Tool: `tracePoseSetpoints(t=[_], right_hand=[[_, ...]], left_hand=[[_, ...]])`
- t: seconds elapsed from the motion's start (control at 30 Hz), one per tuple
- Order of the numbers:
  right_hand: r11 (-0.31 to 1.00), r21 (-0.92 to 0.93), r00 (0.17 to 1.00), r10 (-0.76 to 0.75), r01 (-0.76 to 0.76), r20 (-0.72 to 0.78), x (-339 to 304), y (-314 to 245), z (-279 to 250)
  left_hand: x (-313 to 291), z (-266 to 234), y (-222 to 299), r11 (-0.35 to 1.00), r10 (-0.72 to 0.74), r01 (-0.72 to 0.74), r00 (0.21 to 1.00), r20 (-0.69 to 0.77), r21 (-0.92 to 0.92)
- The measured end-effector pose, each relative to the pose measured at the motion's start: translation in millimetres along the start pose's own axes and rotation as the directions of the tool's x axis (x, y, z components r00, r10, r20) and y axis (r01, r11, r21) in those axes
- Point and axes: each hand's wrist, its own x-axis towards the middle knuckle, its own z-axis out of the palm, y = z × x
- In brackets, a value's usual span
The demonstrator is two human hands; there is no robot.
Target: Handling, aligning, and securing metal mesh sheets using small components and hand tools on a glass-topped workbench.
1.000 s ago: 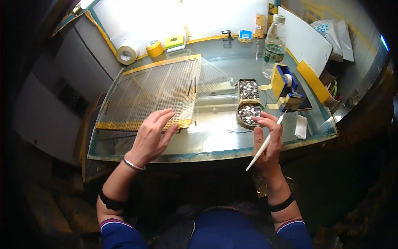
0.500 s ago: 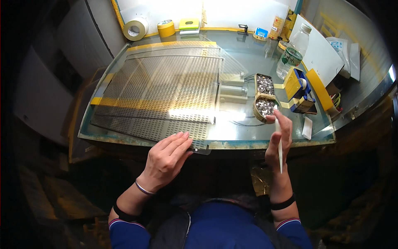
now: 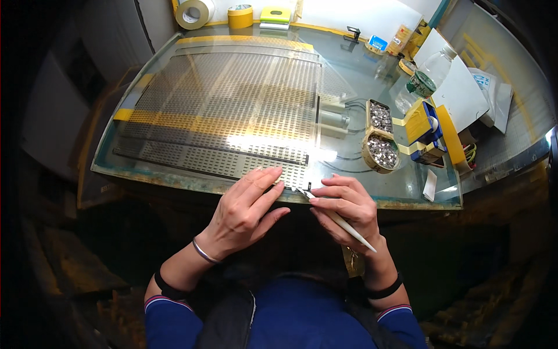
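Observation:
My right hand (image 3: pixel 347 210) grips a slim white pen-like tool (image 3: pixel 351 231), its thick end tapering back past my wrist. Its working tip meets the near right corner of a thin perforated sheet (image 3: pixel 221 157), beside a small black piece (image 3: pixel 309 185). What the tip carries, if anything, is too small to make out. My left hand (image 3: pixel 244 203) lies with fingers stretched out over the sheet's near edge, just left of the tip; a pale bit shows at its fingertips. Rows of small dark slots cover the sheet. Two joined tins (image 3: pixel 365 152) of small silvery pieces stand to the right.
The sheet lies on a glass-topped table (image 3: pixel 407 195). Toward the right are a blue-and-yellow holder (image 3: pixel 425 129), a clear bottle (image 3: pixel 429 72) and a white slip (image 3: pixel 430 185). Tape rolls (image 3: pixel 240 16) and a green-and-white block (image 3: pixel 275 16) line the back.
My right hand has moved left and nearer from the tins to the sheet's corner, bringing the white tool. My left hand has shifted slightly right. The whole view has tilted a little.

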Motion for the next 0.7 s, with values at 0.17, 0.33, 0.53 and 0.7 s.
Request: tracePoseSetpoints(t=[0.17, 0.33, 0.53, 0.7], right_hand=[[0.998, 0.058, 1.000, 0.029, -0.028, -0.008, -1, 0, 1], [0.998, 0.047, 0.998, 0.048, -0.047, -0.033, -1, -2, 2], [0.997, 0.041, 0.997, 0.069, -0.067, -0.040, -3, -3, 3], [0.997, 0.036, 0.997, 0.069, -0.068, -0.042, -2, -3, 4]], left_hand=[[3, 4, -3, 0.999, 0.031, -0.031, 0.999, 0.009, 0.019], [8, 9, 3, 1.000, 0.016, -0.016, 1.000, 0.021, 0.013], [9, 12, 4, 0.999, 0.009, -0.009, 1.000, 0.009, 0.044], [10, 13, 3, 0.998, 0.016, -0.018, 1.000, 0.026, 0.059]])
